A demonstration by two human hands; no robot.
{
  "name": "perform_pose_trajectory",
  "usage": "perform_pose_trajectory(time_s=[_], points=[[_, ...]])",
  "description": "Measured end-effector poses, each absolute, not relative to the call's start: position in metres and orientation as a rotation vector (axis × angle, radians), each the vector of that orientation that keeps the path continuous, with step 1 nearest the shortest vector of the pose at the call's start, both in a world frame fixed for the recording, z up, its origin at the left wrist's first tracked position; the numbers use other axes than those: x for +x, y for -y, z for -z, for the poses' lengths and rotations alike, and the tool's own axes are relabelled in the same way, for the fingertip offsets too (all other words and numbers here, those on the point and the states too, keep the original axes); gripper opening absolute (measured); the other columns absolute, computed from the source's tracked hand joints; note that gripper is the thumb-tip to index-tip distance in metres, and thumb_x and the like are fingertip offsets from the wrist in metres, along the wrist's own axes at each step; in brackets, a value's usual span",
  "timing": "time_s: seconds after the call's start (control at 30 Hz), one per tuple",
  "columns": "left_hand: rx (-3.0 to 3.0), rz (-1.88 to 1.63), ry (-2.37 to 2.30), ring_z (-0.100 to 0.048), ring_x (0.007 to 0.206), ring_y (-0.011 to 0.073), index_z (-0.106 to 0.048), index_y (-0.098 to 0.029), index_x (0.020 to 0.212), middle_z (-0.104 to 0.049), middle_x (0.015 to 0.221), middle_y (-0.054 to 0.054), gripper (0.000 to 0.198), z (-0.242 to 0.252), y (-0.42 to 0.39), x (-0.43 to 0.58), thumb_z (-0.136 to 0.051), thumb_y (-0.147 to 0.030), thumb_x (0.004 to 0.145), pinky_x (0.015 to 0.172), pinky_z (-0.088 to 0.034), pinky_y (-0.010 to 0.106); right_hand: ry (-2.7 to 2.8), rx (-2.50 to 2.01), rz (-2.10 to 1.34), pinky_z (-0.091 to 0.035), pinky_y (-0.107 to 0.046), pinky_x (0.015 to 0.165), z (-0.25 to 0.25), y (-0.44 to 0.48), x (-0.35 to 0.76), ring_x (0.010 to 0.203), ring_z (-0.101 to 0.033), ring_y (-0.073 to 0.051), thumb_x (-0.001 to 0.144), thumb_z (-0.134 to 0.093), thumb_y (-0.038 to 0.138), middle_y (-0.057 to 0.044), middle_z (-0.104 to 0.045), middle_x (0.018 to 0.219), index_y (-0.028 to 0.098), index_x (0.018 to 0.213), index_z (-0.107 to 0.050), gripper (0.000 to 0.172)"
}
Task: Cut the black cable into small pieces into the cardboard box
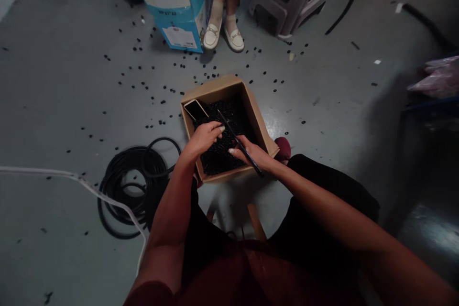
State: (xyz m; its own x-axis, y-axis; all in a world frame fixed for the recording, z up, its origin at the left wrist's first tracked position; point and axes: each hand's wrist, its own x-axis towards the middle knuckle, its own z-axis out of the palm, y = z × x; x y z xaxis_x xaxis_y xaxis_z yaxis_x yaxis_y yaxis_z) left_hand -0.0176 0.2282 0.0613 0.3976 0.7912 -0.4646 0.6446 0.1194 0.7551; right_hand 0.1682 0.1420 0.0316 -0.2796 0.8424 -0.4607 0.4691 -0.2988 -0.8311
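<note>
An opened cardboard box (256,117) stands on the floor between my knees, with a heap of small black pieces (218,153) inside. My right hand (247,149) is closed round a long, thin, dark tool (255,166), whose narrow tip points away from me over the heap. Close to that tip, my left hand (208,137) hangs over the black pieces with its fingers bent together. Whatever those fingers hold is too small to make out. A phone-like dark rectangle with a pale edge (195,109) leans in the box's far left corner.
Coiled black hose (122,191) and a white cable (81,179) lie at left. Small black rings (153,98) litter the floor. Beyond stand a blue-and-white carton (179,24), a person's white shoes (212,36) and a plastic stool (283,9). Pink plastic-wrapped goods (439,76) are at right.
</note>
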Motion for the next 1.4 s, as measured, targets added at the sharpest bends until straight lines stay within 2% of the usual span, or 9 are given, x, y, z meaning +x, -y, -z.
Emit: perform_pose_trajectory(time_s=[0.23,0.33,0.47,0.83,1.2,1.4], points=[[1.651,-0.109,-1.243,-0.051,0.061,0.0105,-0.06,-0.016,0.08,-0.063,0.074,0.001,0.026,-0.068,-0.226,-0.016,-0.044,-0.035,0.089,0.063,-0.042,0.024,1.643,-1.649,-1.569,-0.045,-0.03,0.075,-0.032,-0.141,0.168,0.085,-0.06,-0.02,0.088,-0.058,0.046,-0.007,-0.064,0.097,0.017,0.121,-0.048,0.044],[1.666,-0.067,-1.258,-0.052,0.062,0.0109,-0.06,-0.016,0.081,-0.064,0.075,0.001,0.027,-0.07,-0.226,-0.014,-0.043,-0.035,0.089,0.063,-0.042,0.023,1.647,-1.688,-1.527,-0.043,-0.029,0.074,-0.034,-0.141,0.167,0.085,-0.06,-0.021,0.09,-0.055,0.042,-0.008,-0.065,0.097,0.018,0.113,-0.051,0.033],[1.688,-0.024,-1.32,-0.055,0.064,0.0125,-0.063,-0.016,0.087,-0.066,0.077,0.002,0.028,-0.069,-0.226,-0.013,-0.042,-0.034,0.089,0.064,-0.043,0.025,1.684,-1.737,-1.509,-0.04,-0.027,0.068,-0.033,-0.141,0.166,0.076,-0.058,-0.019,0.091,-0.051,0.038,-0.004,-0.063,0.084,0.02,0.102,-0.053,0.021],[1.851,0.109,-1.355,-0.057,0.067,0.0144,-0.058,-0.017,0.071,-0.065,0.073,0.004,0.03,-0.065,-0.225,-0.01,-0.039,-0.028,0.091,0.064,-0.042,0.025,1.693,-1.748,-1.47,-0.035,-0.024,0.062,-0.023,-0.132,0.161,0.067,-0.054,-0.016,0.088,-0.049,0.03,0.0,-0.058,0.075,0.021,0.091,-0.049,0.009],[2.066,0.403,-1.343,-0.064,0.083,0.0186,-0.069,-0.014,0.086,-0.071,0.089,0.009,0.032,-0.059,-0.227,-0.011,-0.04,-0.027,0.094,0.073,-0.044,0.026,1.72,-1.779,-1.478,-0.035,-0.023,0.061,-0.019,-0.127,0.156,0.067,-0.055,-0.016,0.087,-0.051,0.026,0.0,-0.058,0.072,0.021,0.084,-0.049,0.006],[2.034,0.569,-1.333,-0.066,0.092,0.0228,-0.071,-0.013,0.091,-0.071,0.097,0.014,0.035,-0.06,-0.224,-0.011,-0.04,-0.027,0.096,0.076,-0.044,0.028,1.72,-1.806,-1.537,-0.034,-0.023,0.06,-0.015,-0.123,0.153,0.066,-0.054,-0.015,0.086,-0.053,0.027,0.0,-0.056,0.07,0.021,0.079,-0.048,0.011]])
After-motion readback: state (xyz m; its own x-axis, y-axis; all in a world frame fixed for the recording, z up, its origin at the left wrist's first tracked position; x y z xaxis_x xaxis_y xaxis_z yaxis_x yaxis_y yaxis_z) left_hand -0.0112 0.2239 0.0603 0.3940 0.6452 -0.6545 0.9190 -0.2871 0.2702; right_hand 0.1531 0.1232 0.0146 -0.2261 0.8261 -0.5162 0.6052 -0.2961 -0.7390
